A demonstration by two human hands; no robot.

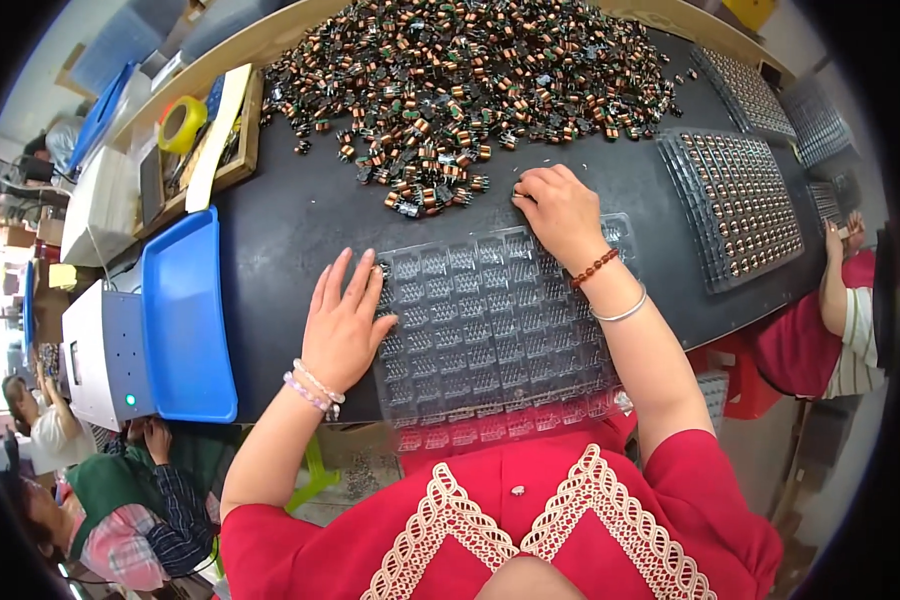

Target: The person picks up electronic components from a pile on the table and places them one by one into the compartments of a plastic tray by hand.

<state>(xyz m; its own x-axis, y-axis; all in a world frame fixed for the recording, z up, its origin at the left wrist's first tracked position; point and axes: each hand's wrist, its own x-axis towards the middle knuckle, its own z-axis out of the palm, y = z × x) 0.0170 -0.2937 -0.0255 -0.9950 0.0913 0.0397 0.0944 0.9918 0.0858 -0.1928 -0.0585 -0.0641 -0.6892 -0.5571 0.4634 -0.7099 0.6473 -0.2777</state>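
A clear plastic tray [490, 330] with rows of small moulded pockets lies in front of me, its near edge overhanging the table. My left hand [342, 325] rests by the tray's left edge, fingers stretched out and thumb apart. A small coppery part [378, 271] shows at its index fingertip, by the tray's far left corner. Beyond the tray's far edge, my right hand [562, 215] is closed, fingers curled down to the dark tabletop; what they hold, if anything, is hidden. Ahead of both hands spreads a large heap of small copper-wound coils [470, 90] with black bases.
Stacked trays filled with coils [735, 205] stand at the right, with another filled stack [745, 90] behind. To the left are a blue tray [185, 320], a white device [110, 350] and a wooden box [240, 150] holding yellow tape [182, 125]. Other people sit at both sides.
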